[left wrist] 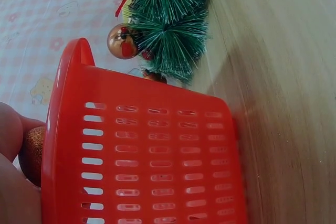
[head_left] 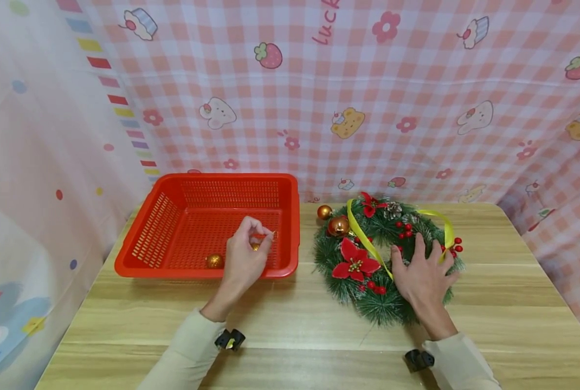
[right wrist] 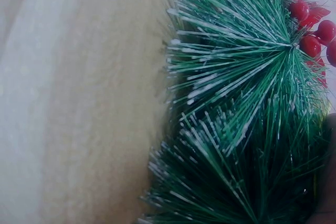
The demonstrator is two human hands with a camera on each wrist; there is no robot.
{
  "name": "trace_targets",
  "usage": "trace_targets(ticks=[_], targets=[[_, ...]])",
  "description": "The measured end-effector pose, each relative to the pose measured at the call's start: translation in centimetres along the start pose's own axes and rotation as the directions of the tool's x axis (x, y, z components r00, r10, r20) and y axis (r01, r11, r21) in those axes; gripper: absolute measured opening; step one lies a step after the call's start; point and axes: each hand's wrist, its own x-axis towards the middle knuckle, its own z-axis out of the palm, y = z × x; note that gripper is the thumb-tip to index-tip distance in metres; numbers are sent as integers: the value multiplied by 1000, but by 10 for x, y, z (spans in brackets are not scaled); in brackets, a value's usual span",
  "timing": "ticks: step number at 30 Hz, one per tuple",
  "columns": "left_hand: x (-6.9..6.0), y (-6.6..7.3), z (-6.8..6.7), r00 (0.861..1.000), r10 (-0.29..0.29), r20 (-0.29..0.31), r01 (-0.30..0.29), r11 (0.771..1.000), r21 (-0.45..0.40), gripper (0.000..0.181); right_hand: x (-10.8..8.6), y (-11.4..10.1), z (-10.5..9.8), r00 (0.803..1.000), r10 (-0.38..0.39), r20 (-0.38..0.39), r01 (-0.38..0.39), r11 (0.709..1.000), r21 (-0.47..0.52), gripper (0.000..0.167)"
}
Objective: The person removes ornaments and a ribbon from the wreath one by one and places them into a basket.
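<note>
gold ball (head_left: 255,247) is held by left fingers (head_left: 252,227) over red basket (head_left: 168,271) containing another ball (head_left: 214,261), right fingers (head_left: 419,248) spread on wreath (head_left: 380,310).

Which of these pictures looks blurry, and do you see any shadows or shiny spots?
Right wrist view: the tabletop is a soft blur, while the green wreath shows crisper needles; left wrist view: a dark shadow falls on the wood beside the red basket; head view: fairly sharp overall, with glints on the larger bauble.
</note>
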Motion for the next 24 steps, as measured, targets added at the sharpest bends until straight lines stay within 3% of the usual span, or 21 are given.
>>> trace_targets(ticks=[11,14,18,21,24], targets=[[0,5,2,993,-64,99,46,984,172,24,0,0,0,1000,-5,-2,5,1000,-11,80],[-1,8,6,990,-59,127,36,983,181,26,0,0,-1,1000,-4,-3,3,1000,-12,80],[-3,12,17,984,-15,176,-25,974,224,32,-1,1,-1,1000,-1,1,1,1000,-19,80],[-5,13,25,976,-4,215,-65,948,312,42,-1,0,-1,1000,-5,7,6,1000,-27,80],[-6,14,30,967,-24,253,-88,903,422,52,-1,1,-1,1000,-16,9,16,1000,-27,80]])
